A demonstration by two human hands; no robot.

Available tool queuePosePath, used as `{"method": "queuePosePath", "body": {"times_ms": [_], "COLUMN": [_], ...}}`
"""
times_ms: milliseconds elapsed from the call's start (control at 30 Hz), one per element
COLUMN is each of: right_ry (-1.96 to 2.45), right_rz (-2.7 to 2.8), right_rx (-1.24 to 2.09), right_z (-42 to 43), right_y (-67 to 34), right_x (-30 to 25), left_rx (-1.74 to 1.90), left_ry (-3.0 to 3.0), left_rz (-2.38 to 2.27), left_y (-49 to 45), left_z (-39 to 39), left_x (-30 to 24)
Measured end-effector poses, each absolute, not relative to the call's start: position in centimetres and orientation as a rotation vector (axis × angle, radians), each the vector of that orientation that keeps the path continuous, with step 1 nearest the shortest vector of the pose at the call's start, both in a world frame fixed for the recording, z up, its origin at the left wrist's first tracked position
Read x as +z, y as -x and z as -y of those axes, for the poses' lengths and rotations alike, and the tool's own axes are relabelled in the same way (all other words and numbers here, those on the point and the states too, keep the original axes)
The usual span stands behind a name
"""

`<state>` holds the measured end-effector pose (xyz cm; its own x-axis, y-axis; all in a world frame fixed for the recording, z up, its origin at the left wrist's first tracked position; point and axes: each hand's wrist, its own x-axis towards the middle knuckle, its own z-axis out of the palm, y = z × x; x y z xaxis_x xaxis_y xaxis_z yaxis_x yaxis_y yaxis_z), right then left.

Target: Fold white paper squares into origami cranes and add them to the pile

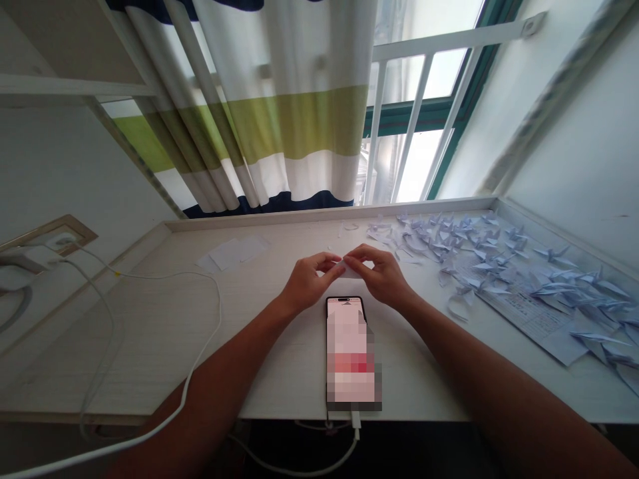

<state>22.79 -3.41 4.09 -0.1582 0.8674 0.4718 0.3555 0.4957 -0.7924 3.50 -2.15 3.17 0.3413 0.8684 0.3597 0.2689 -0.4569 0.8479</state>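
A small piece of folded white paper (355,267) is pinched between both hands above the middle of the desk. My left hand (315,278) grips its left side with thumb and fingers closed. From the other side, my right hand (380,271) pinches the paper, its fingers partly covering it, so the exact fold cannot be made out. Just below the hands lies a phone (347,352) with a lit, blurred screen and a white cable plugged into its lower end.
Many folded paper cranes (474,246) cover the right side of the desk (150,332), some on a printed sheet (534,326). Flat paper pieces (234,251) lie at the back left. A white cable (219,299) crosses the left side from a wall socket (64,241). A curtain (299,120) hangs behind.
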Motion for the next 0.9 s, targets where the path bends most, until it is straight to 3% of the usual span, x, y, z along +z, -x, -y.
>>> {"method": "queuePosePath", "body": {"times_ms": [233, 600, 800, 900], "right_ry": [1.062, 1.093, 1.151, 1.084], "right_rz": [1.676, 1.760, 1.757, 1.682], "right_rx": [0.819, 0.989, 0.857, 0.950], "right_z": [3.05, 2.85, 3.20, 3.24], "right_y": [-22.99, -23.24, -22.99, -22.83], "right_x": [3.80, 3.34, 3.68, 3.81], "left_rx": [0.989, 1.092, 1.160, 1.230], "left_ry": [-1.637, -1.573, -1.528, -1.523], "left_rz": [-0.807, -0.904, -0.892, -0.865], "left_y": [-3.75, -3.61, -3.53, -3.58], "left_z": [2.11, 1.42, 1.29, 1.36], "left_x": [3.02, 2.72, 3.07, 3.37]}}
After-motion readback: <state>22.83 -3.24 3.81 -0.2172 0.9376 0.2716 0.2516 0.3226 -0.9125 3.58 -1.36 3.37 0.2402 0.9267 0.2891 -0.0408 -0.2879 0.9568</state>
